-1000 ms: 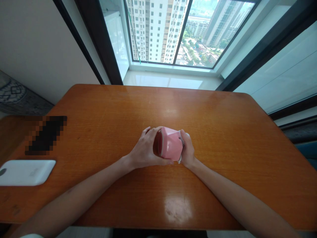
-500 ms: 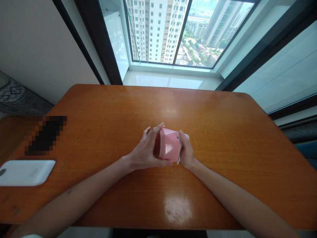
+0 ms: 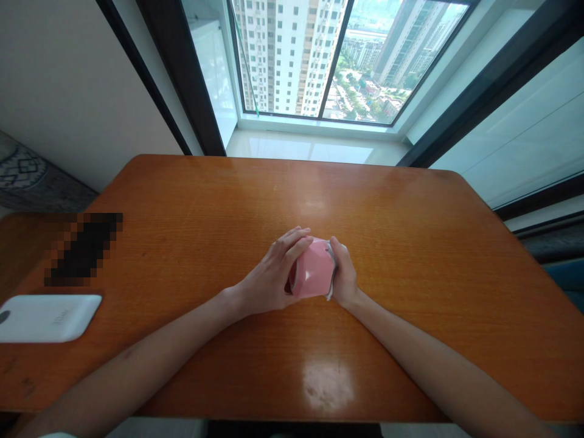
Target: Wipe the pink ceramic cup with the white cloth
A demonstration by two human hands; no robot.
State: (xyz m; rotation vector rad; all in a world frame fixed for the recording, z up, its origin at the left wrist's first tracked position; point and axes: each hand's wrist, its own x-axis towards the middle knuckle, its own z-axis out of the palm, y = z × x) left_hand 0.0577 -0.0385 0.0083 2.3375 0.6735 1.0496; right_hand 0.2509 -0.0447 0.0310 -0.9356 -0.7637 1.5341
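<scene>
A small pink faceted cup (image 3: 314,274) lies on its side between my two hands, just above the middle of the orange wooden table (image 3: 410,243), with its dark mouth turned left. My left hand (image 3: 274,271) curls round the mouth end, fingers laid over the top. My right hand (image 3: 344,274) presses a whitish cloth or tissue (image 3: 331,291) against the cup's base; only a sliver of that cloth shows.
A white flat device (image 3: 48,317) lies at the table's near left edge, with a pixelated dark patch (image 3: 82,248) behind it. Beyond the far table edge are a white sill and a large window. A dark window frame runs along the right side.
My left fingers have slid further over the top of the cup, and the cup has turned slightly in my hands. Both hands stay in the same place.
</scene>
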